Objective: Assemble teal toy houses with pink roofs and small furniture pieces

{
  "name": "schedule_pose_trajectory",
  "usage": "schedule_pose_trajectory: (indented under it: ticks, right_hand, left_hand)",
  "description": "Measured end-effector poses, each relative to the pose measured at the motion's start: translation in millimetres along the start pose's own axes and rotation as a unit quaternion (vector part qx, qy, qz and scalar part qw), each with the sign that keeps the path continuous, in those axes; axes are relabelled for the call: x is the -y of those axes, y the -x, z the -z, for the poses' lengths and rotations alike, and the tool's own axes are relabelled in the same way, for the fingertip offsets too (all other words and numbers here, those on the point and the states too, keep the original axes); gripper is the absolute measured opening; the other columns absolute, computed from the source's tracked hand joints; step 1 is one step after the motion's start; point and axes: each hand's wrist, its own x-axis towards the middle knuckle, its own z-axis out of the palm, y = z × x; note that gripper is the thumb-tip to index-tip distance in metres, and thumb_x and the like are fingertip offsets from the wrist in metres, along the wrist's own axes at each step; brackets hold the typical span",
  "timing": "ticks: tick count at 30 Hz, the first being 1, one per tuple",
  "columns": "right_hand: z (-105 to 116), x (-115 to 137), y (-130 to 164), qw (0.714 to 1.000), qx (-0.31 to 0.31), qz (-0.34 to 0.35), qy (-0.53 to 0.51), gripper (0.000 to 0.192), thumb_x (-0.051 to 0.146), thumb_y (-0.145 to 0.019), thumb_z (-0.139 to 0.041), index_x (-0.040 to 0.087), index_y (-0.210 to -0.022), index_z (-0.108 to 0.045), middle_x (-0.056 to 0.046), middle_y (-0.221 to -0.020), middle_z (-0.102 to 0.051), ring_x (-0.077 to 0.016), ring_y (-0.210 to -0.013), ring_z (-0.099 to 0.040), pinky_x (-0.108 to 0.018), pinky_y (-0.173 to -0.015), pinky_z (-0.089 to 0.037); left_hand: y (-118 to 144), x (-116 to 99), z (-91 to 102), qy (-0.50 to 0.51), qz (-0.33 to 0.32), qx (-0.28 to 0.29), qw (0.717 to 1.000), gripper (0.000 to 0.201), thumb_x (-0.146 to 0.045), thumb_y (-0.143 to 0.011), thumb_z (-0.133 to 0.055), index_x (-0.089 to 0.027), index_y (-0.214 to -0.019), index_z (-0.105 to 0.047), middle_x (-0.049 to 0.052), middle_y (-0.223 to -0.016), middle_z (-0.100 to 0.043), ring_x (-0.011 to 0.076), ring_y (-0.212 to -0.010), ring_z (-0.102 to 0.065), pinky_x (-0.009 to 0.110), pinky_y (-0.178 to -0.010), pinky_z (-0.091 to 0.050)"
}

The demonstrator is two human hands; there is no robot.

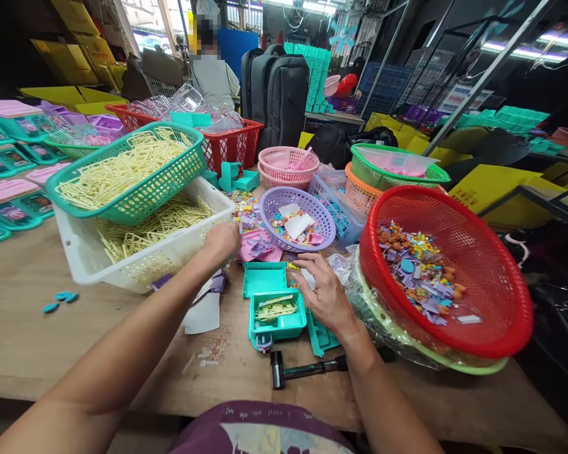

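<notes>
My left hand (221, 242) reaches forward with its fingers curled, at the front corner of the white crate (76, 255) of yellow plastic frames; whether it holds anything is hidden. My right hand (325, 292) rests on the wooden table (23, 328) with fingers spread, just right of an open teal toy case (275, 315) that contains yellow pieces. A teal lid (264, 277) lies behind the case. Small purple and pink parts (258, 244) lie between both hands.
A green basket (137, 189) of yellow frames sits on the crate. A purple basket (297, 217) and a red basket (459, 265) of small parts stand to the right. A black hammer (303, 369) lies near the front edge. A person sits behind, near backpacks.
</notes>
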Motion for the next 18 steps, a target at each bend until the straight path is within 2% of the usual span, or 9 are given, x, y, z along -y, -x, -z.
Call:
schedule_pose_trajectory:
  ticks: [3,6,10,12,14,16,18]
  right_hand:
    - [-2,-1,0,1.0,0.002,-0.001,-0.009,0.021,0.022,-0.094,-0.056,0.017,-0.111,-0.065,-0.013,-0.114,-0.061,-0.0255,-0.111,-0.057,-0.046,-0.098,-0.048]
    - [-6,0,0,1.0,0.009,0.003,-0.021,0.02,0.021,-0.093,-0.057,0.017,-0.11,-0.066,-0.012,-0.113,-0.061,-0.0254,-0.109,-0.058,-0.045,-0.097,-0.049]
    - [-8,0,0,0.999,0.008,0.004,-0.037,0.019,0.02,-0.093,-0.057,0.017,-0.109,-0.066,-0.012,-0.112,-0.062,-0.0247,-0.108,-0.059,-0.045,-0.096,-0.05]
    - [-9,1,0,0.999,0.006,-0.001,-0.049,0.018,0.02,-0.093,-0.057,0.018,-0.108,-0.066,-0.011,-0.112,-0.061,-0.0242,-0.109,-0.059,-0.044,-0.097,-0.05]
    - [-9,2,0,0.998,0.008,-0.008,-0.061,0.018,0.021,-0.093,-0.056,0.019,-0.108,-0.066,-0.011,-0.114,-0.061,-0.0237,-0.109,-0.059,-0.044,-0.097,-0.05]
    - [-9,2,0,0.998,0.01,-0.007,-0.065,0.018,0.022,-0.094,-0.056,0.019,-0.108,-0.066,-0.011,-0.114,-0.061,-0.0237,-0.109,-0.059,-0.044,-0.097,-0.05]
    - [-6,2,1,0.998,0.005,0.0,-0.056,0.018,0.021,-0.093,-0.056,0.018,-0.108,-0.067,-0.011,-0.112,-0.062,-0.0241,-0.108,-0.059,-0.044,-0.096,-0.05]
  left_hand:
    - [15,12,7.0,0.004,0.007,-0.016,1.0,0.035,-0.026,-0.087,-0.044,-0.01,-0.097,-0.073,0.023,-0.102,-0.072,0.036,-0.097,-0.068,0.039,-0.078,-0.051]
    - [34,24,15.2,0.022,0.001,-0.027,0.999,0.032,-0.027,-0.087,-0.044,-0.013,-0.093,-0.072,0.017,-0.096,-0.074,0.0301,-0.089,-0.069,0.033,-0.072,-0.049]
    - [42,30,39.5,0.051,-0.008,-0.044,0.998,0.03,-0.031,-0.088,-0.045,-0.015,-0.087,-0.07,0.012,-0.087,-0.074,0.0233,-0.076,-0.066,0.029,-0.063,-0.045]
    - [34,19,54.6,0.077,-0.01,-0.08,0.994,0.029,-0.033,-0.089,-0.047,-0.014,-0.09,-0.068,0.011,-0.087,-0.073,0.0223,-0.075,-0.065,0.028,-0.063,-0.045]
    - [19,-3,65.4,0.113,-0.031,-0.142,0.983,0.025,-0.03,-0.088,-0.051,-0.013,-0.095,-0.067,0.011,-0.091,-0.072,0.0221,-0.079,-0.065,0.029,-0.066,-0.046]
    - [2,-34,67.5,0.112,-0.099,-0.213,0.965,0.023,-0.022,-0.088,-0.052,-0.01,-0.101,-0.066,0.013,-0.098,-0.07,0.0232,-0.085,-0.065,0.031,-0.071,-0.048]
    - [-15,-64,60.2,0.055,-0.201,-0.265,0.941,0.023,-0.015,-0.09,-0.047,-0.008,-0.105,-0.063,0.018,-0.111,-0.065,0.0253,-0.091,-0.064,0.034,-0.074,-0.049]
